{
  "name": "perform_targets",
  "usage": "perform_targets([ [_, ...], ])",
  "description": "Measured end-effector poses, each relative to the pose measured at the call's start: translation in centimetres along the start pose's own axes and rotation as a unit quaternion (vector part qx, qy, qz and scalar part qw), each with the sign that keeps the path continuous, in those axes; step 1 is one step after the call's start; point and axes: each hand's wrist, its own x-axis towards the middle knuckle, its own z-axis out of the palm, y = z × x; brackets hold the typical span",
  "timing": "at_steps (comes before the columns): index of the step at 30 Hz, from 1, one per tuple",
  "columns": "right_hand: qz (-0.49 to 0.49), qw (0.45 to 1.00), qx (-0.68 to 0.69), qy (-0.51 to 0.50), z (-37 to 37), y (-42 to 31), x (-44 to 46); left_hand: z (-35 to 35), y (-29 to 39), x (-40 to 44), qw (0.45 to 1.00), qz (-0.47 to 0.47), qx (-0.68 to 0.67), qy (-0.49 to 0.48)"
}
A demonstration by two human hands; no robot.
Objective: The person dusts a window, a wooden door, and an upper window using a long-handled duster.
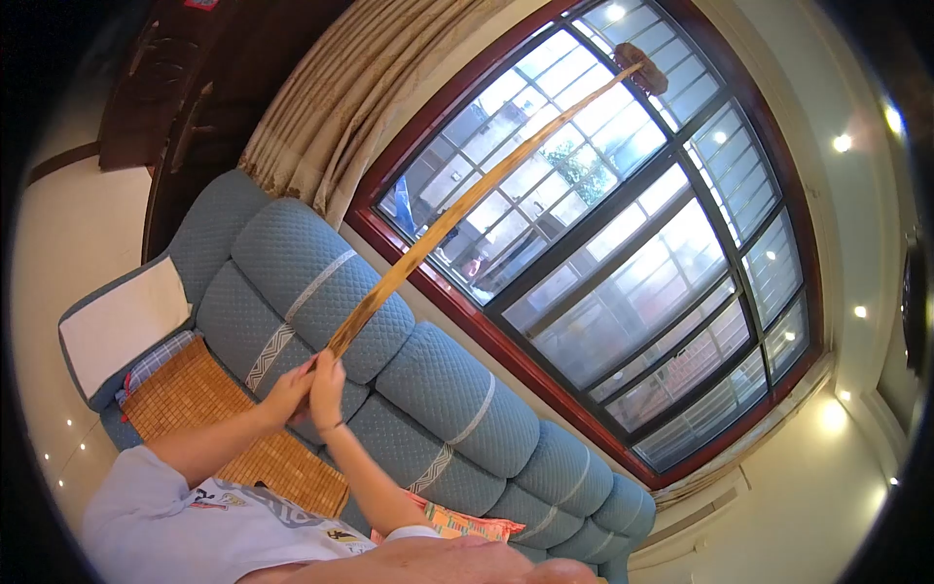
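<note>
My left hand (288,392) and my right hand (327,389) are close together, both wrapped round the lower end of a long wooden pole (443,226). A dark band circles my right wrist. The pole slants up to the upper right across the window (623,214), and at its far end is a brown brush-like head (641,69) in front of the upper panes. Whether the head touches the glass, I cannot tell. The fingers partly hide the pole's lower end.
A blue quilted sofa (448,380) runs diagonally below the window. On it lie a woven bamboo mat (199,394), a white cloth (126,321) and an orange patterned cloth (467,523). Beige curtains (341,88) hang left of the window, near dark wooden furniture (209,107).
</note>
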Motion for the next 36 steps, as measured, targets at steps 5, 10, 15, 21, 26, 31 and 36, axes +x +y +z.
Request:
perform_targets([
  [5, 0.012, 1.000, 0.013, 0.005, 0.6, 3.1, 0.6, -2.6, -0.9, -0.2, 0.999, -0.024, -0.004, 0.031],
  [10, -0.053, 0.998, -0.002, -0.033, 2.5, -7.7, 8.0, 1.7, 8.9, 5.1, 0.998, 0.057, -0.010, 0.011],
  [15, -0.063, 0.997, -0.006, -0.032, 3.0, -18.4, 18.5, 6.2, 18.7, 13.2, 0.996, 0.077, 0.020, -0.031],
  [21, -0.026, 0.999, -0.028, -0.009, 4.0, -24.4, 23.2, 7.7, 24.2, 18.6, 0.997, 0.042, 0.018, -0.062],
  [26, -0.045, 0.998, 0.005, -0.047, 2.7, -13.8, 21.4, 2.4, 15.9, 16.8, 0.995, 0.068, 0.028, -0.060],
  [31, -0.042, 0.999, 0.021, -0.019, 2.9, -2.6, 11.2, -1.9, 6.9, 7.8, 1.000, 0.016, 0.007, -0.006],
  [36, 0.015, 1.000, -0.008, -0.014, 3.2, 4.4, 1.8, -5.8, -1.4, 0.4, 0.998, -0.023, -0.037, 0.037],
])
